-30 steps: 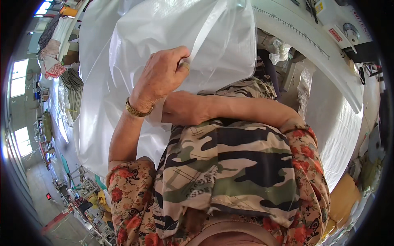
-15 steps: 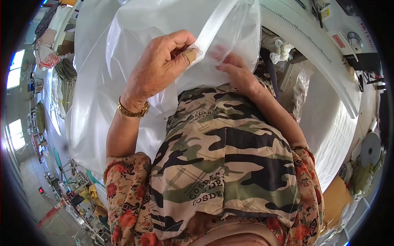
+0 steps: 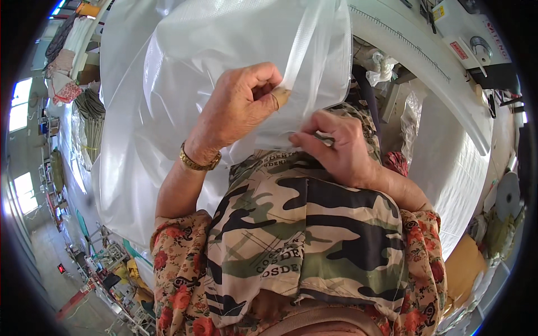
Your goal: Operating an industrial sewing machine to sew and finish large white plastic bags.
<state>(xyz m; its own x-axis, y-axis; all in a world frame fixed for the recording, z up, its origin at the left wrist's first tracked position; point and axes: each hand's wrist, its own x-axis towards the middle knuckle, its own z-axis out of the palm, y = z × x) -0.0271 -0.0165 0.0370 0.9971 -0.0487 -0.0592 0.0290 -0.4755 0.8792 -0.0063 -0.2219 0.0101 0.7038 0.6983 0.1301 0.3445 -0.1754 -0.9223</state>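
Above the camouflage apron [image 3: 302, 235], a translucent plastic bag [image 3: 185, 84] is pinched at its edge strip by left hand [image 3: 238, 109] and right hand [image 3: 336, 148], seemingly only partly handled.

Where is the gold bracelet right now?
In the head view, the gold bracelet sits on the left wrist, left of centre, just below the left hand that pinches the clear plastic bag above the camouflage apron.

Left hand [image 3: 238, 112] raised, fingers curled, thumb and forefinger pinched. Right hand [image 3: 336, 148] just below, fingertips pinched. Both forearms bent inward.
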